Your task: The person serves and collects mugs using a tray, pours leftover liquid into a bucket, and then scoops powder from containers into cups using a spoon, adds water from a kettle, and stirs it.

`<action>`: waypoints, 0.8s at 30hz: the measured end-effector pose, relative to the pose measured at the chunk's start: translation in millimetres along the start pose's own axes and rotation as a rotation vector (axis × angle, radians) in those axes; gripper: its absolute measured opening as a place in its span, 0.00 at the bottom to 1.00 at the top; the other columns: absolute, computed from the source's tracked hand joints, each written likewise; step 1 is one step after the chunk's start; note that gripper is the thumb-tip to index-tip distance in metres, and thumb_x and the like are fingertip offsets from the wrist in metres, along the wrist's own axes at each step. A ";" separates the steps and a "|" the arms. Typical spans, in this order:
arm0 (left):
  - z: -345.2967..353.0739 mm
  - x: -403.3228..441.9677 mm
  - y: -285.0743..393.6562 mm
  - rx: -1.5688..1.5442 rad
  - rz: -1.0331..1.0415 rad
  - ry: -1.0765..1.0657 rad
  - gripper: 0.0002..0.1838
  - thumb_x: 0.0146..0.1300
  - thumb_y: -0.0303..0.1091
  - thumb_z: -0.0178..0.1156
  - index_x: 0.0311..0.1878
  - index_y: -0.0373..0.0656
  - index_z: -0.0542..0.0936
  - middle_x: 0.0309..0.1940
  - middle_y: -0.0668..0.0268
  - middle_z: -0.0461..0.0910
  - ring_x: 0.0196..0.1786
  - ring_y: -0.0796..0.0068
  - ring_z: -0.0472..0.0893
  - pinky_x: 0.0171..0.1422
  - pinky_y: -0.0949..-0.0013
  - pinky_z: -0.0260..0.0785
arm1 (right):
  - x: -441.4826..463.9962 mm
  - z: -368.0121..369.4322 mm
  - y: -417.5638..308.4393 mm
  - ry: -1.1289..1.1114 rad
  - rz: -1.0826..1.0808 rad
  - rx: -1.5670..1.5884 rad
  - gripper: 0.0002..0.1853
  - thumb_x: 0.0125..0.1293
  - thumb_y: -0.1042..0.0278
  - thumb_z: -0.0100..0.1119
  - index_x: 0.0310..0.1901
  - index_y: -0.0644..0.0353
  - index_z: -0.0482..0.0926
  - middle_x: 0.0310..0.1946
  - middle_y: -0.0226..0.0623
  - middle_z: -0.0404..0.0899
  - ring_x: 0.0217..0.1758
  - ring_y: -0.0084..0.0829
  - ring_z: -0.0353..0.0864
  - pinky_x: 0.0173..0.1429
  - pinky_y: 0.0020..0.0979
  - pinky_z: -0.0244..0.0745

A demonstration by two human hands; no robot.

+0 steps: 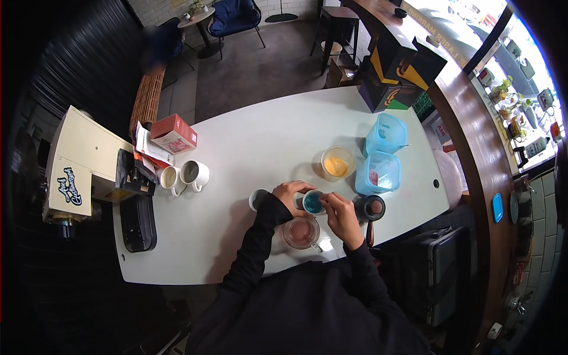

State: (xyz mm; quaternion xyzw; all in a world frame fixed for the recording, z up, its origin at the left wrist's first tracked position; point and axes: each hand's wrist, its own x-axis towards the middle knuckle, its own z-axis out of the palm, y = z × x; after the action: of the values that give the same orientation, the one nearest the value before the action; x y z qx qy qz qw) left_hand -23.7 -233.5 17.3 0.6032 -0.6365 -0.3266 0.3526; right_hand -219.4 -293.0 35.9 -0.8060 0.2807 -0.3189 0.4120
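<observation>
A small white cup (313, 203) with blue-green liquid stands on the white table. My left hand (289, 195) curls around its left side, thumb and fingers closed on it. Over the cup's right rim, my right hand (342, 218) is pinched, its fingertips above the liquid; what they hold is too small to make out. Just in front of my hands sits a clear glass mug (300, 233) with pinkish-brown contents. Another white cup (258, 199) is partly hidden by my left sleeve. Beyond my right hand is a clear tub (337, 164) with orange-yellow contents.
Two light-blue plastic containers (378, 173) stand at the right, with a dark round pot (370, 209) with a wooden handle nearer me. Two white mugs (194, 175), a red box (174, 134) and a cream machine (83, 160) are at the left. Dark boxes (390, 77) stand at the far right.
</observation>
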 end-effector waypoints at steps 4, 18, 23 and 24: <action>0.1 0.0 1.2 0.015 -0.008 -0.007 0.32 0.37 0.34 0.77 0.53 0.45 0.81 0.46 0.63 0.84 0.52 0.65 0.83 0.58 0.63 0.73 | 3.5 -1.7 -2.4 0.005 0.027 -0.033 0.03 0.64 0.80 0.56 0.38 0.67 0.78 0.31 0.48 0.78 0.32 0.49 0.80 0.35 0.38 0.73; -0.1 0.1 0.6 0.012 -0.014 -0.012 0.32 0.39 0.34 0.77 0.53 0.44 0.80 0.48 0.62 0.83 0.53 0.65 0.82 0.59 0.63 0.73 | -0.1 2.2 -0.3 0.017 -0.037 0.020 0.04 0.64 0.78 0.55 0.40 0.66 0.77 0.30 0.49 0.75 0.33 0.53 0.78 0.35 0.44 0.71; 1.0 0.4 0.6 -0.008 -0.016 -0.003 0.33 0.38 0.34 0.77 0.53 0.44 0.80 0.48 0.63 0.83 0.53 0.65 0.82 0.60 0.64 0.73 | 4.9 -2.2 2.1 0.037 -0.038 -0.051 0.04 0.64 0.79 0.54 0.40 0.66 0.78 0.30 0.48 0.75 0.33 0.53 0.77 0.35 0.43 0.71; 0.6 0.4 1.1 0.004 -0.020 -0.008 0.33 0.38 0.34 0.77 0.53 0.44 0.80 0.48 0.63 0.83 0.53 0.65 0.82 0.60 0.64 0.73 | 5.1 -3.2 2.2 0.055 -0.038 -0.075 0.04 0.64 0.79 0.54 0.40 0.66 0.78 0.30 0.48 0.75 0.33 0.52 0.77 0.35 0.43 0.71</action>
State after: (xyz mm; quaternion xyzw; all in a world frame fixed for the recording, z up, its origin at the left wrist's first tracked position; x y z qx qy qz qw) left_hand -24.8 -233.9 18.0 0.6091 -0.6323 -0.3313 0.3456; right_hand -218.9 -299.3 37.0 -0.8170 0.2881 -0.3381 0.3676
